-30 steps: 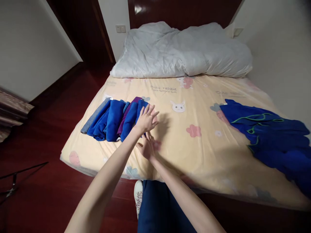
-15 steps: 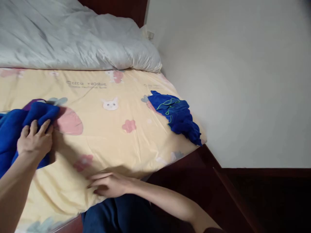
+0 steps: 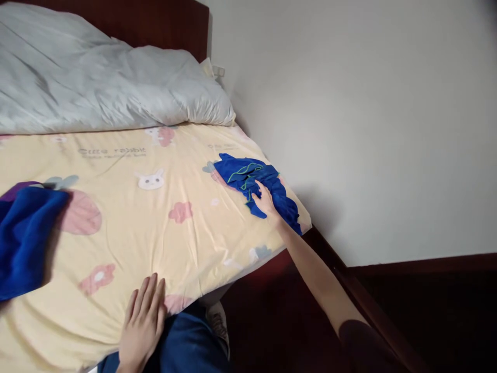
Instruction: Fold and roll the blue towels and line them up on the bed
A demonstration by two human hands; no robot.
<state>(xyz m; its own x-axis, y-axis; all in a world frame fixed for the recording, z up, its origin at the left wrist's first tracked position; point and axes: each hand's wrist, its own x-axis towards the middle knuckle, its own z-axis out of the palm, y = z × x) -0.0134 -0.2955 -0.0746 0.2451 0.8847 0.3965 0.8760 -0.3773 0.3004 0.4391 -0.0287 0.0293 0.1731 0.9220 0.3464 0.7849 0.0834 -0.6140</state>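
My right hand (image 3: pixel 265 201) reaches out to a crumpled blue cloth (image 3: pixel 285 199) with green edging, which lies at the right edge of the bed. Its thumb and forefinger are apart over the folds; the other fingers are mostly hidden. My left hand (image 3: pixel 143 318) rests flat near the bed's front edge, fingers stretched out, holding nothing. At the left, partly out of view, lies another blue cloth (image 3: pixel 29 238), smoother, with a purple piece (image 3: pixel 17 190) showing behind it. Both cloths rest on the yellow rabbit-print bed sheet (image 3: pixel 132 223).
A grey-white quilt (image 3: pixel 128 93) is heaped along the far side, before a dark wooden headboard (image 3: pixel 163 23). The white wall (image 3: pixel 368 129) stands close to the bed's right side. Dark red floor (image 3: pixel 264 311) shows at the front right.
My left hand has left the blue cloth at the left and moved right to the bed's front edge. My right hand has stretched to the crumpled cloth. The view has shifted right.
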